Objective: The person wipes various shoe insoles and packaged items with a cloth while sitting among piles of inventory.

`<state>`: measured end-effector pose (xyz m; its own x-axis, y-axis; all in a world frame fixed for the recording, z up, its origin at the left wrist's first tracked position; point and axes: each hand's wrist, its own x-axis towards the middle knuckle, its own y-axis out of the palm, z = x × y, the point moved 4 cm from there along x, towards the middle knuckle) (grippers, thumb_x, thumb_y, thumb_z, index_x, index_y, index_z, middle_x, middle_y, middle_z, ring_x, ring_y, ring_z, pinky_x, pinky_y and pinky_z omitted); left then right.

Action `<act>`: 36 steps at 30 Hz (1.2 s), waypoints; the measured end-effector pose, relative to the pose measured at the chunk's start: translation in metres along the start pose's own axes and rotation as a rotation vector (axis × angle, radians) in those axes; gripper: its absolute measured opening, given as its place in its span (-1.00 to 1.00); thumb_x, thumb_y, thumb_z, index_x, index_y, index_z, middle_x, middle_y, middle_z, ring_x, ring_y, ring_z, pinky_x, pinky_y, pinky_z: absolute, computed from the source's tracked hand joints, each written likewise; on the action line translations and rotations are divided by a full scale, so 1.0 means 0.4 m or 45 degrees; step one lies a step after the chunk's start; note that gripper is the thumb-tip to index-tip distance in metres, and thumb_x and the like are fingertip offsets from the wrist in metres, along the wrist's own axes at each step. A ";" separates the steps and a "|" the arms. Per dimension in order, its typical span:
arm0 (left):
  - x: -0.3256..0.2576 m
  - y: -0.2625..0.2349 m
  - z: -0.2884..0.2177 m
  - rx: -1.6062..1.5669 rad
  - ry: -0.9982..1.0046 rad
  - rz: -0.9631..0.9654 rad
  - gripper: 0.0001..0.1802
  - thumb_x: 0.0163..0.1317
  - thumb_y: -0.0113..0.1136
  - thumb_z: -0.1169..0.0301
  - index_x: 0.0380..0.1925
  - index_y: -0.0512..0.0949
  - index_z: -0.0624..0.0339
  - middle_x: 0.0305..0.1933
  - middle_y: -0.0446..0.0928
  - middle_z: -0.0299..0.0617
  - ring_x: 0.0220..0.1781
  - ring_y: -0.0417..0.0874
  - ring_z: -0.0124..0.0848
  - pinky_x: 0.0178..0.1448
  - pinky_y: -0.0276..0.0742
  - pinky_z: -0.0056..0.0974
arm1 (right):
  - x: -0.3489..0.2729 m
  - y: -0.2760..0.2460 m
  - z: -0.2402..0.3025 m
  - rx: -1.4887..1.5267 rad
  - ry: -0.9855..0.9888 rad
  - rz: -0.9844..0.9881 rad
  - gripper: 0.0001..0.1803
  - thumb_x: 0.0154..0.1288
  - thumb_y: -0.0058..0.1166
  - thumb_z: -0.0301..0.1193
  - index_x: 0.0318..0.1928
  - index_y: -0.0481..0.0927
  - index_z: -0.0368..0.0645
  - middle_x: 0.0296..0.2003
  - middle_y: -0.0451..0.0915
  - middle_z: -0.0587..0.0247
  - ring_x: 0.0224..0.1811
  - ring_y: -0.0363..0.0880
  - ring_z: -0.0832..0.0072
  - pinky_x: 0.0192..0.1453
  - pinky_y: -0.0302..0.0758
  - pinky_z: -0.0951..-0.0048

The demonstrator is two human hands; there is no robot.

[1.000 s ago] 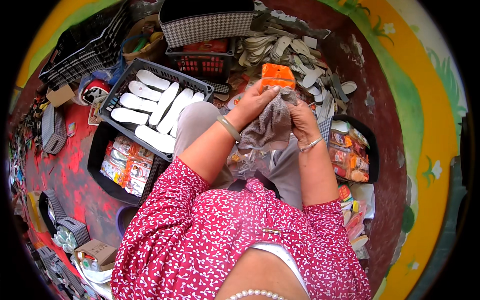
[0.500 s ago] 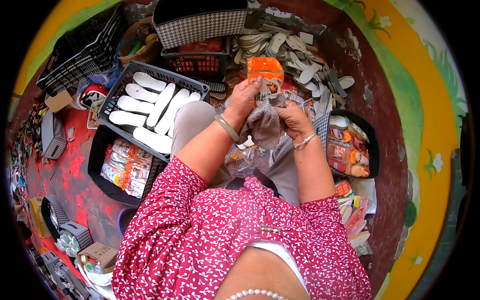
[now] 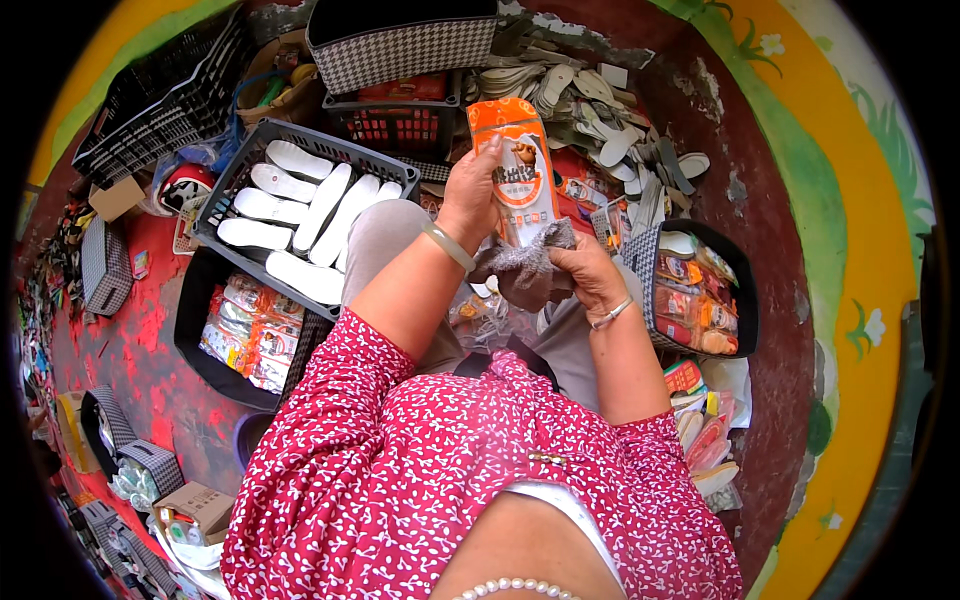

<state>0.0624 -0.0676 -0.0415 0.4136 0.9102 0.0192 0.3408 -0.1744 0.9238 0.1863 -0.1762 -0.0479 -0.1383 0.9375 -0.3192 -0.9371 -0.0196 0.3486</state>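
My left hand [image 3: 471,196] is closed on the edge of an orange and white packet [image 3: 522,188], which stands nearly upright in front of me. A soft grey-brown cloth [image 3: 530,272] bunches around the packet's lower end. My right hand [image 3: 592,272] pinches the cloth's right side between thumb and fingers. Part of the cloth reaches left beneath my left wrist. Whether the packet's bottom sits inside the cloth or only behind it, I cannot tell. Both hands are above my lap.
Left of my knee stands a dark crate [image 3: 340,135] with several white insoles [image 3: 322,213]. Nearer lies a black-lined bin [image 3: 190,325] of packets. On the right is another bin [image 3: 745,290] of packets. Insoles are piled [image 3: 600,110] against the far wall, beside a houndstooth box [image 3: 405,50].
The packet now shows much more of its front and tilts left at the top. The cloth has gathered lower around its end. Both hands keep their holds.
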 end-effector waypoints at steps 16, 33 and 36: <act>0.005 -0.034 0.091 0.077 -0.141 0.044 -0.59 0.29 -0.03 0.24 0.06 0.28 0.21 -0.04 0.44 -0.12 0.00 0.49 -0.28 0.12 0.41 -0.12 | -0.035 0.096 0.062 -2.424 -0.938 -0.705 -0.72 0.01 -0.01 -0.46 -0.18 0.50 -0.15 -0.45 0.46 0.22 -0.45 0.50 0.28 -0.41 0.46 0.31; 0.009 -0.007 0.003 -0.273 -0.315 0.338 -0.48 0.32 -0.26 0.22 0.18 0.19 0.34 0.12 0.37 0.06 0.18 0.39 -0.01 0.25 0.30 0.02 | -0.155 -0.089 0.254 0.274 -0.899 -0.370 -0.66 0.21 0.01 -0.53 0.03 0.47 -0.26 -0.06 0.53 0.23 -0.03 0.48 0.45 0.15 0.37 0.42; -0.004 0.015 0.027 -0.286 -0.387 0.438 -0.45 0.34 -0.27 0.12 0.19 0.20 0.28 0.15 0.36 0.01 0.19 0.39 -0.02 0.26 0.29 0.00 | -0.151 -0.017 0.241 0.029 -0.957 -0.264 -0.61 0.23 0.03 -0.45 0.08 0.43 -0.25 0.03 0.47 0.21 0.12 0.40 0.42 0.20 0.33 0.40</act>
<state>0.0727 -0.0739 -0.0402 0.7081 0.6583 0.2556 -0.0345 -0.3294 0.9436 0.2320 -0.1990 0.0541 0.3013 0.9052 0.2998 -0.9120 0.1817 0.3678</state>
